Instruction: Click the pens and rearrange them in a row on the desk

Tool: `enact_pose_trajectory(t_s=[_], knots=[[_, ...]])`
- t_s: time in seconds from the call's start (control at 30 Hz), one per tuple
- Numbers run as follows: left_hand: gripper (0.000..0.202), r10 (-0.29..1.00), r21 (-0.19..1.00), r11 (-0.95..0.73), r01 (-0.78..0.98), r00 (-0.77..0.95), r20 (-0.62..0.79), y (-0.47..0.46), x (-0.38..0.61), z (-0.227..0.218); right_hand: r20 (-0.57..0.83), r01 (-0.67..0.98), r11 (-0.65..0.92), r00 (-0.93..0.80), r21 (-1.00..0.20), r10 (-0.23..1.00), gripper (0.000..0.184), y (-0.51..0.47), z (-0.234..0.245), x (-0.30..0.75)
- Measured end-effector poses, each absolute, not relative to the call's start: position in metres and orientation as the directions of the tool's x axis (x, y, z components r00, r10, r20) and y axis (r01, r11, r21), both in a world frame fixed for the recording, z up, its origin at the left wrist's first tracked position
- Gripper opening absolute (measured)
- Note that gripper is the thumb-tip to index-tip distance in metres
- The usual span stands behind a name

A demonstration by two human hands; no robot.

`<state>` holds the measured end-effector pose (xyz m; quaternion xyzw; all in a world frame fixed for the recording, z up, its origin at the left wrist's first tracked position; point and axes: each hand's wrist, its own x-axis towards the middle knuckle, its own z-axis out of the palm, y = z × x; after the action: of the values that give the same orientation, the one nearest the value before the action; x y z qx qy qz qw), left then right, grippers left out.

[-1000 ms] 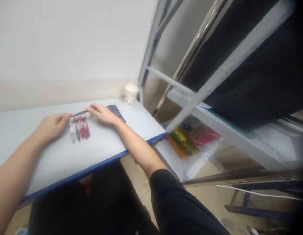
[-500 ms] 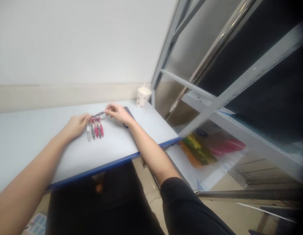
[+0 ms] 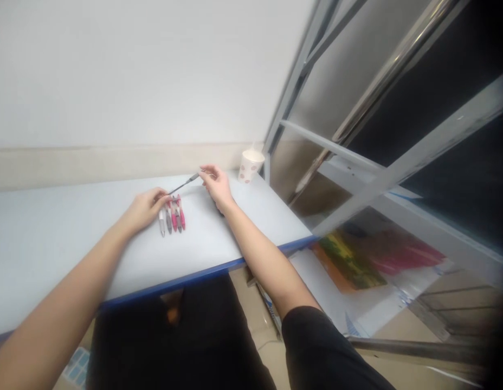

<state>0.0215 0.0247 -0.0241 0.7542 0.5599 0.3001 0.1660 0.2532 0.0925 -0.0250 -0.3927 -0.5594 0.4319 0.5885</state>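
Note:
My right hand [image 3: 217, 186] is raised above the table, fingertips pinching the thicker grey end of a slim dark pen [image 3: 183, 184]. The pen's thin rod-like stretch slants down and leftward to my left hand [image 3: 146, 208], whose fingers are closed on its lower end. That end is hidden in the fingers. Just below and right of my left hand, several pens lie side by side on the table: a white pen [image 3: 161, 223] at the left, a grey pen [image 3: 169, 222] beside it, and pink pens [image 3: 182, 218] and another grey one to the right. Their upper ends are partly covered.
A spotted paper cup [image 3: 250, 166] stands at the table's far right corner. A dark flat object [image 3: 219, 210] lies mostly hidden beneath my right wrist. The table [image 3: 202, 244] has a blue front edge. A metal frame [image 3: 349, 203] rises at the right, with colourful packets [image 3: 349, 262] below.
My right hand has moved up and right, away from my left. A longer, thin dark stretch of the pen now shows between them. The view has shifted slightly.

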Motion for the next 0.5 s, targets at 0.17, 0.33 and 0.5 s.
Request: enact_pose_trajectory(t_s=[0.17,0.33,0.5], knots=[[0.037,0.947,0.559,-0.306,0.771,0.186,0.261,0.0267,0.0201,-0.0237,0.336,-0.098,0.337,0.022,-0.937,0.942,0.025,0.0970,-0.0271,0.2569],[0.038,0.938,0.529,-0.331,0.781,0.211,0.276,0.0288,0.0192,-0.0260,0.342,-0.075,0.340,-0.010,-0.937,0.940,0.023,0.0954,-0.0265,0.2571],[0.041,0.938,0.516,-0.333,0.789,0.221,0.267,0.0307,0.0181,-0.0282,0.324,-0.069,0.322,-0.018,-0.944,0.946,0.022,0.0943,-0.0259,0.2580]])
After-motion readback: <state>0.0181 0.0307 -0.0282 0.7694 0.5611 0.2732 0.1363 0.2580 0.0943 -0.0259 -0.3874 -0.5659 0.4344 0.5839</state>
